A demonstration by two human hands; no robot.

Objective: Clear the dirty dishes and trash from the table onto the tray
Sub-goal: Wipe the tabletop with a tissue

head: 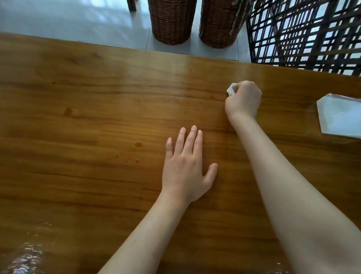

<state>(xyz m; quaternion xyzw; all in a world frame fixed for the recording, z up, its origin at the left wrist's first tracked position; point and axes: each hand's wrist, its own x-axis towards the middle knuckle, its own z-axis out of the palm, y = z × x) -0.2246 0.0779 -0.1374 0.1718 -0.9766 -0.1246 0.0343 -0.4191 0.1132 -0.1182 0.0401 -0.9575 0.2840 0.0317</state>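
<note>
- Head view: a glossy wooden desk [91, 109] fills most of the picture, its far edge running across at 12 o'clock and its rounded corner at about 2 o'clock.
- The left hand [186, 167] lies palm down on the desk just below the middle of the view, its fingers [191, 137] straight and close together, pointing toward 12 o'clock, thumb spread toward 3 o'clock; it holds nothing.
- The right hand [244, 98] sits at about 1 o'clock from the left hand, well apart from it, the forearm stretching in from 5 o'clock.
- Its fingers are curled tight into a fist round a crumpled white tissue [231, 89], of which only a small wad shows at the fist's 10 o'clock side (whether the wad touches the desk, I cannot tell).
- A white packet [345, 116] of shiny, crinkled material lies on the desk at 3 o'clock, cut off by the picture's edge, apart from the right hand.
- Small dark wet spots [138, 144] mark the wood at 9 o'clock of the left hand, with another stain [68, 111] farther out toward 9 o'clock.
- Beyond the desk, at 12 o'clock, two brown wicker baskets [172, 14] stand side by side on a pale tiled floor [66, 17].
- A dark lattice screen [310, 32] stands at 1 to 2 o'clock.
</note>
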